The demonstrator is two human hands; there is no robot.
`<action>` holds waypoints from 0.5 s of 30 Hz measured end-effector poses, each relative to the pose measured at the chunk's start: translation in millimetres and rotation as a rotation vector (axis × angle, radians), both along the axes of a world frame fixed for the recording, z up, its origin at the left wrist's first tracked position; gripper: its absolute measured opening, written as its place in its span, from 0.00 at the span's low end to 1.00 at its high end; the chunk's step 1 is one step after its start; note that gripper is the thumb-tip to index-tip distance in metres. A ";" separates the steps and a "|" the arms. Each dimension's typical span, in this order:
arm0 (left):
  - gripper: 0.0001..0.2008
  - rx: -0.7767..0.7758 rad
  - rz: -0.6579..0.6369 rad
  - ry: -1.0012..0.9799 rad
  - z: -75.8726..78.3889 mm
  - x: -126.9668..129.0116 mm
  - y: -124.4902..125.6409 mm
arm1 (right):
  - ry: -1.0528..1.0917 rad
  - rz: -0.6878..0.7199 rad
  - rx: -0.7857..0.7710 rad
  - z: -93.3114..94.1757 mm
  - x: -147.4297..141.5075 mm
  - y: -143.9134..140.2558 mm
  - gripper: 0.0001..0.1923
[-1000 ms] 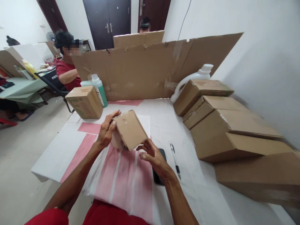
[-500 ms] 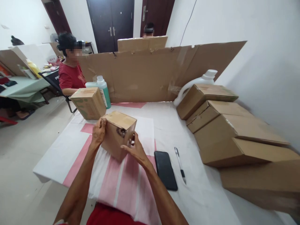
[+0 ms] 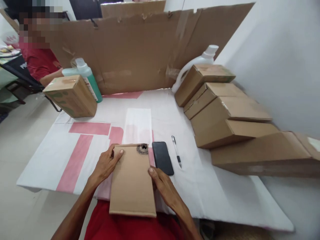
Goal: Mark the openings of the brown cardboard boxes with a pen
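A brown cardboard box (image 3: 132, 183) is tilted toward me at the table's front edge, one broad plain side facing up. Dark scribbled marking surrounds a small black hole near its upper right corner. My left hand (image 3: 106, 163) grips its upper left edge, thumb on the face. On the right edge, my right hand (image 3: 162, 183) is closed with the thumb at the rim and the fingers hidden behind. A black phone (image 3: 163, 158) lies just right of the box, and a pen (image 3: 176, 151) rests beside it. Beyond the box is a white paper sheet (image 3: 138, 125).
Several cardboard boxes (image 3: 245, 108) line the table's right side, with a white jug (image 3: 197, 63) behind them. At back left stand another box (image 3: 75, 96) and a green-liquid bottle (image 3: 90, 80). A cardboard panel (image 3: 135, 50) spans the back. A person in red (image 3: 40, 63) sits left.
The box has come closer to me and turned, so its broad side now faces up. Both hands moved with it, keeping hold. My view has tipped downward.
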State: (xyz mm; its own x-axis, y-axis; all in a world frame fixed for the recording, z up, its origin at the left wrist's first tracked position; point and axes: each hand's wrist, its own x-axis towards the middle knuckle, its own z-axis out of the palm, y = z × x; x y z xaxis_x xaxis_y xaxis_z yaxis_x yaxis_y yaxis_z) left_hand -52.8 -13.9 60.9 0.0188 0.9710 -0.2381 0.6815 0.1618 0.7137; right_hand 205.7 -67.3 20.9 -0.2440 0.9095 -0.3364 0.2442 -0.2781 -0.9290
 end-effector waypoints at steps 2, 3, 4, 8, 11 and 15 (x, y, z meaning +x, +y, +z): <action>0.22 -0.011 -0.023 0.055 0.8 2.7 -0.2 | -0.103 -0.052 0.032 -3.4 2.8 -5.6 0.31; 0.23 -0.019 -0.043 0.087 1.3 3.8 0.0 | -0.130 -0.075 0.052 -3.9 5.0 -4.8 0.31; 0.24 -0.024 -0.059 0.123 1.9 4.9 0.3 | -0.144 -0.107 0.079 -3.7 7.4 -1.5 0.30; 0.30 0.130 -0.033 0.359 5.5 15.9 5.3 | -0.127 -0.282 0.234 0.4 9.6 31.5 0.28; 0.30 0.363 -0.020 0.519 9.5 37.3 14.8 | -0.086 -0.308 0.309 1.6 -0.5 60.4 0.24; 0.19 0.339 -0.195 0.504 11.3 69.8 29.5 | -0.125 -0.254 0.403 -0.1 -14.3 76.9 0.14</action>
State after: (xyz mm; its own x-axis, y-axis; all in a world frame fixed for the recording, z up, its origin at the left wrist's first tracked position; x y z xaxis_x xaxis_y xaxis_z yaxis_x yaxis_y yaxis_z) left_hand 17.0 15.7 72.2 0.1686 0.9841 0.0561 0.9413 -0.1776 0.2872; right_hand 191.3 9.5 20.8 0.0217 0.9989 0.0419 0.3316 0.0323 -0.9428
